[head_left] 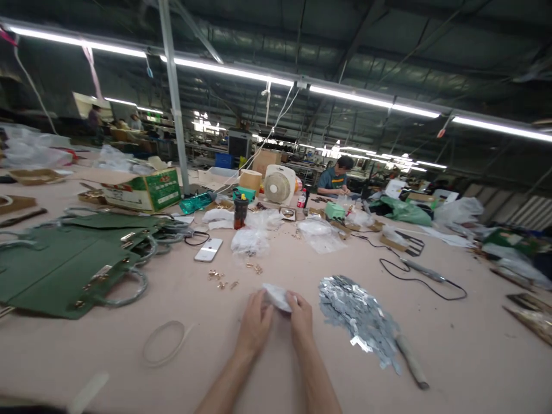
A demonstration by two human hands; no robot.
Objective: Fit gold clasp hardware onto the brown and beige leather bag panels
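Note:
Both hands meet over the pale table (452, 345) near its front middle. My left hand (255, 323) and my right hand (299, 315) pinch a small clear plastic bag (277, 296) between their fingers. What is inside the bag I cannot make out. To the right of my right hand lies a heap of small silver metal pieces (356, 313). Several small gold fittings (222, 279) are scattered just beyond my left hand.
Green bag panels with ring handles (73, 264) cover the left. A white phone (208, 250), plastic bags (250, 240), a dark cup (240, 211), a fan (278, 185) and a cardboard box (144, 190) sit further back. A black cable (420, 276) and a handled tool (411, 362) lie right. A person (335, 177) sits beyond.

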